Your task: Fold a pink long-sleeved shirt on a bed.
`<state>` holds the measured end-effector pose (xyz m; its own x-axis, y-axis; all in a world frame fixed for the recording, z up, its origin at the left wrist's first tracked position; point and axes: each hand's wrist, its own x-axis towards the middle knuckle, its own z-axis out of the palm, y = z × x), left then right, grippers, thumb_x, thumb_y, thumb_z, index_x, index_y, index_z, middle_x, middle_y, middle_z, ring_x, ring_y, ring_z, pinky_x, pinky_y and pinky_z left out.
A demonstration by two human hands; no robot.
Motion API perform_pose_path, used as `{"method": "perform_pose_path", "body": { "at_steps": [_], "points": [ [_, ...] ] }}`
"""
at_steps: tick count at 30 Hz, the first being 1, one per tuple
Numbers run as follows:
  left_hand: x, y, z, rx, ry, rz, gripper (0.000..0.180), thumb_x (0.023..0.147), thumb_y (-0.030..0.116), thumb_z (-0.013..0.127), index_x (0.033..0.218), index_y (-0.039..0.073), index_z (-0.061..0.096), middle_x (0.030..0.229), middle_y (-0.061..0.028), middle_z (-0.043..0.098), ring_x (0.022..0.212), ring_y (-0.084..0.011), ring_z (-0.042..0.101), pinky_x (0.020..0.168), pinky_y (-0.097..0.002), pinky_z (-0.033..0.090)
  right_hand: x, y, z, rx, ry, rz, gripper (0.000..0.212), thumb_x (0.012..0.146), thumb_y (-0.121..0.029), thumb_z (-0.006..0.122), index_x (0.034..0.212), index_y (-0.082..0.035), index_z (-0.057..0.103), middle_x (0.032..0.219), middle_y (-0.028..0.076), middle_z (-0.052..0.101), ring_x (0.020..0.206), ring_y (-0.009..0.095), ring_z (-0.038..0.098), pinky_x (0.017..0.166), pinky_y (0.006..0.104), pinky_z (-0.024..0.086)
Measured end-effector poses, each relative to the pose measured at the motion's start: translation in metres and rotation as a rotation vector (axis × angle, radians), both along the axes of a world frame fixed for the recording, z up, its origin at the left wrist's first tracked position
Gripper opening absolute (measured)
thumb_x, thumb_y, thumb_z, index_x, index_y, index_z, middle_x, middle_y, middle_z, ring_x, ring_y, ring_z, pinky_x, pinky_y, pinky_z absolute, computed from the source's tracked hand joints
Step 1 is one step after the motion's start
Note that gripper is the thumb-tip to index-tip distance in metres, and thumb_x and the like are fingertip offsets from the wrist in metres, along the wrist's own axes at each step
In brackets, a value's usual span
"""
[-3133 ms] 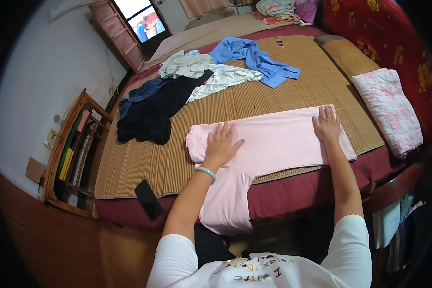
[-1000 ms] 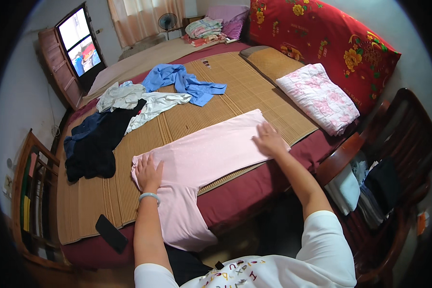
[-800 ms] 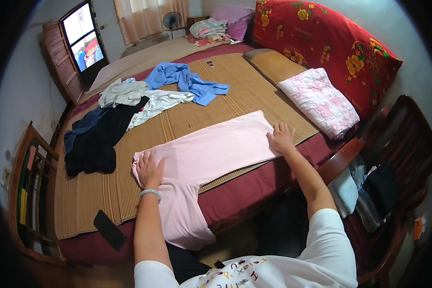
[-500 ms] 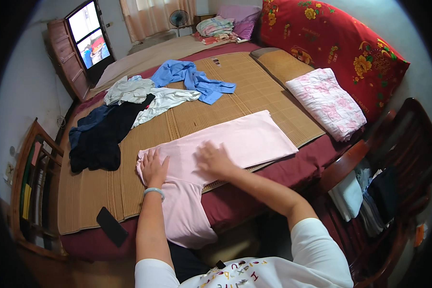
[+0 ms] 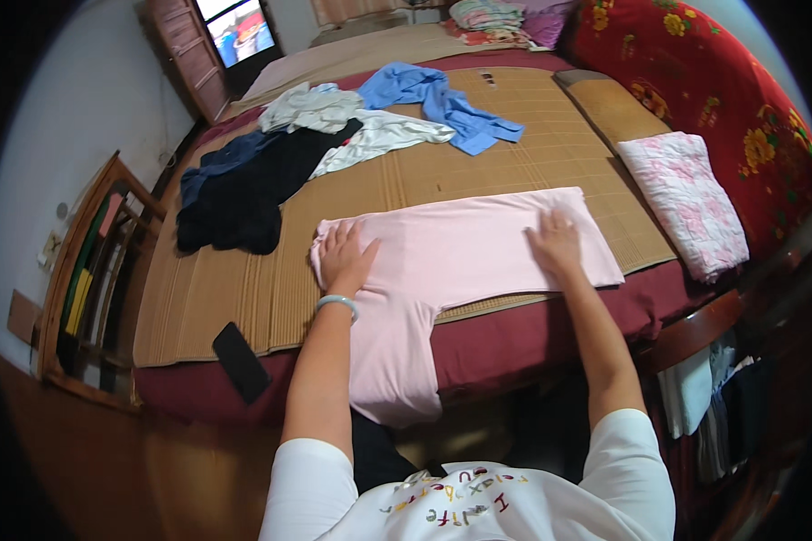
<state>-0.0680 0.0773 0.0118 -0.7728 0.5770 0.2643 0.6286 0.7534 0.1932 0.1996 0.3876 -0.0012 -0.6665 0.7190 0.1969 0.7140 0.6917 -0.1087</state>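
The left grip [image 5: 345, 260], spread and empty, lies palm-down on the left end of the pink shirt [image 5: 478, 242], concealing fabric. The right grip [image 5: 558, 242], blurred, is empty with fingers extended near the opposite end; contact cannot be determined. Both forearms [image 5: 320, 383] reach forward. The shirt lies on the slatted mat [image 5: 550, 135], sleeve [image 5: 395, 361] overhanging the maroon sheet [image 5: 514, 338].

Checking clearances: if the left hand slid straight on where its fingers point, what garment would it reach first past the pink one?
Past the pink garment and a strip of mat, the left hand would probably meet the nearer white garment first, though depth is unclear.
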Motion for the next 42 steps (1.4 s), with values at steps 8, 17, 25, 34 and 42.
{"method": "perform_pose_path", "body": {
  "at_steps": [8,17,25,34,42],
  "points": [
    [-0.066,-0.047,0.012,1.352,-1.327,-0.047,0.069,0.095,0.052,0.055,0.141,0.001,0.046,0.144,-0.0207,0.048,0.130,-0.0238,0.050,0.109,-0.0408,0.037,0.013,0.005,-0.004,0.014,0.091,-0.046,0.068,0.095,-0.052,0.044,0.147,-0.008,0.042,0.154,0.020,0.037,0.146,0.032,0.029,0.119,0.0489,0.017],
    [0.039,-0.109,0.023,0.154,-0.402,0.275,0.045,0.079,0.051,0.074,0.085,0.007,0.065,0.082,-0.0097,0.070,0.075,-0.0258,0.067,0.069,-0.0398,0.052,0.013,0.008,-0.008,0.079,0.082,-0.031,0.064,0.096,-0.050,0.047,0.144,-0.007,0.047,0.151,0.020,0.041,0.144,0.032,0.033,0.117,0.0497,0.021],
    [0.068,-0.120,0.046,0.098,-0.494,0.188,0.035,0.075,0.043,0.076,0.076,0.008,0.068,0.074,-0.0083,0.069,0.069,-0.0261,0.066,0.064,-0.0407,0.050,0.006,0.011,-0.003,0.114,0.089,0.000,0.063,0.094,-0.051,0.049,0.139,-0.007,0.051,0.147,0.020,0.046,0.140,0.034,0.037,0.114,0.0515,0.026],
    [0.065,-0.122,0.044,0.101,-0.514,0.111,0.033,0.073,0.039,0.077,0.074,0.008,0.067,0.068,-0.0084,0.066,0.063,-0.0246,0.063,0.060,-0.0394,0.048,-0.149,-0.166,0.014,-0.147,0.265,0.916,0.038,0.092,-0.035,0.061,0.124,-0.014,0.061,0.141,0.015,0.051,0.133,0.033,0.045,0.104,0.0591,0.034],
    [0.051,-0.133,0.025,0.133,-0.554,0.051,0.030,0.075,0.035,0.078,0.074,0.007,0.065,0.064,-0.0074,0.066,0.055,-0.0190,0.062,0.055,-0.0365,0.048,-0.252,-0.249,0.004,-0.033,0.087,0.768,0.067,0.095,-0.053,0.043,0.148,-0.011,0.042,0.155,0.014,0.036,0.144,0.030,0.034,0.117,0.0548,0.020]
  ]
}}
